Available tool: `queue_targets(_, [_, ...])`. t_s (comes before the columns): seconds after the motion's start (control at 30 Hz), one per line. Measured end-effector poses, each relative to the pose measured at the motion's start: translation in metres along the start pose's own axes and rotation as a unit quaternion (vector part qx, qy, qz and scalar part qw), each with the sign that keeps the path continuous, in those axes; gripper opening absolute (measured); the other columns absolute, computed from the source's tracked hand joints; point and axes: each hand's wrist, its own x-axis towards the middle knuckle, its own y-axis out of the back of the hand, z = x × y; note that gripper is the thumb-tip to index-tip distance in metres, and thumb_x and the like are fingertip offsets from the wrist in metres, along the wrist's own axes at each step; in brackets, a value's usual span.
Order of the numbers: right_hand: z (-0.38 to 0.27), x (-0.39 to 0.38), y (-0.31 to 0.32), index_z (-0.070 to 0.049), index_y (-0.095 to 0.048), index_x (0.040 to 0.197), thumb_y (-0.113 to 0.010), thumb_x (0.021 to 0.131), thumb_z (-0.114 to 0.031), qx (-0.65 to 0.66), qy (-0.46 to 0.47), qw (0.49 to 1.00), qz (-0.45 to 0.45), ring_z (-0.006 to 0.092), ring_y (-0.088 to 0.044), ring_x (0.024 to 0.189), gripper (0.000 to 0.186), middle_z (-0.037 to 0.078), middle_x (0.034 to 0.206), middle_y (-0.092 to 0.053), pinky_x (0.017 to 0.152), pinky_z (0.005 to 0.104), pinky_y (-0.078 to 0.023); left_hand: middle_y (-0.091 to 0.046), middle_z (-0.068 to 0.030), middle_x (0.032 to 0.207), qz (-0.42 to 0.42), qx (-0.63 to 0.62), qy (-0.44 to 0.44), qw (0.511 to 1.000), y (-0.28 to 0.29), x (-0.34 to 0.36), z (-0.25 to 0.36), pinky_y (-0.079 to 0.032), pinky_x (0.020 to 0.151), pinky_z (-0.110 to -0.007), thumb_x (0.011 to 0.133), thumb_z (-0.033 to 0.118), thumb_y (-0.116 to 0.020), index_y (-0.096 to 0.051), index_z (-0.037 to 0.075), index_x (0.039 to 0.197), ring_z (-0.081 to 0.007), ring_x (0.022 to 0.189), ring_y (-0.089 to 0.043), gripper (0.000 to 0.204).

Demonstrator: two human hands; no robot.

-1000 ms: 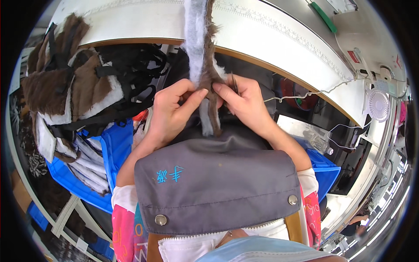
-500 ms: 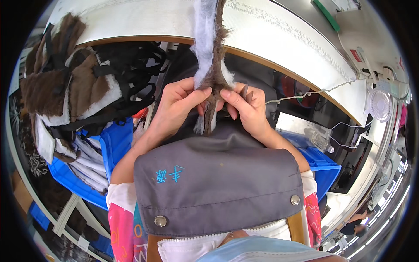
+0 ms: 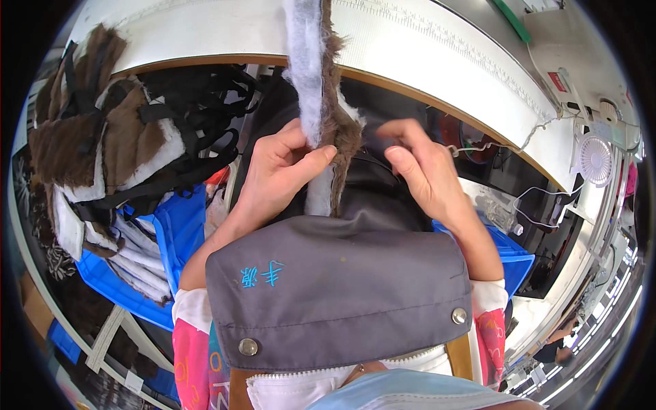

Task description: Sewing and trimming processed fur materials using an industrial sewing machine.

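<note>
A long strip of brown fur with grey-white fleece backing (image 3: 316, 82) hangs from the white table (image 3: 437, 75) down to my lap. My left hand (image 3: 280, 171) pinches the strip between thumb and fingers, at its left edge. My right hand (image 3: 420, 171) is just right of the strip, fingers curled with the tips close together; what they hold is too small to tell. A grey apron flap (image 3: 342, 287) with two metal snaps covers my chest below both hands.
A blue bin (image 3: 164, 232) at my left holds a heap of brown fur pieces with black straps (image 3: 116, 137). A small white fan (image 3: 596, 158) and white cords sit at the right. Another blue bin (image 3: 509, 249) lies beside my right arm.
My right hand has let go of the strip and moved to the right. The left hand keeps its pinch, and the strip now hangs higher between the hands.
</note>
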Motion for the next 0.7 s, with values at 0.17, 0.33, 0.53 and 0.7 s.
queue_targets(0.17, [-0.024,0.001,0.013,-0.007,-0.056,0.089,-0.065,0.08,-0.025,-0.258,0.159,0.953,-0.013,0.0242,-0.058,0.058,0.022,0.006,0.074,-0.058,0.052,0.0334,-0.044,-0.054,-0.0054,0.104,0.004,0.078,-0.049,0.996,-0.001,-0.002,0.004,-0.044,0.078,-0.024,0.084,0.003,-0.058,-0.062,-0.006,0.102,-0.0093,0.088,-0.054,0.021])
queue_targets(0.33, [-0.032,0.016,0.017,-0.007,-0.057,0.087,-0.068,0.076,-0.019,-0.344,0.24,0.905,-0.069,0.0211,-0.053,0.055,0.02,0.004,0.068,-0.051,0.05,0.0326,-0.041,-0.055,-0.007,0.102,0.015,0.111,-0.054,0.992,-0.003,-0.002,0.007,-0.044,0.078,-0.024,0.082,0.003,-0.058,-0.062,-0.005,0.101,-0.011,0.087,-0.055,0.021])
queue_targets(0.53, [-0.031,0.022,0.022,-0.007,-0.056,0.088,-0.067,0.076,-0.02,-0.397,0.24,0.877,-0.124,0.0207,-0.054,0.058,0.022,0.004,0.071,-0.051,0.051,0.0325,-0.042,-0.056,-0.0081,0.1,0.014,0.121,-0.059,0.991,-0.003,0.0,0.008,-0.043,0.08,-0.025,0.081,0.004,-0.059,-0.063,-0.004,0.1,-0.0129,0.09,-0.055,0.021])
queue_targets(0.7, [-0.033,0.026,0.023,-0.006,-0.054,0.088,-0.067,0.076,-0.021,-0.4,0.253,0.869,-0.142,0.0211,-0.054,0.059,0.022,0.005,0.07,-0.05,0.052,0.0339,-0.043,-0.056,-0.008,0.1,0.006,0.129,-0.052,0.99,-0.003,0.001,0.008,-0.042,0.08,-0.025,0.081,0.004,-0.059,-0.062,-0.004,0.1,-0.0131,0.091,-0.055,0.021])
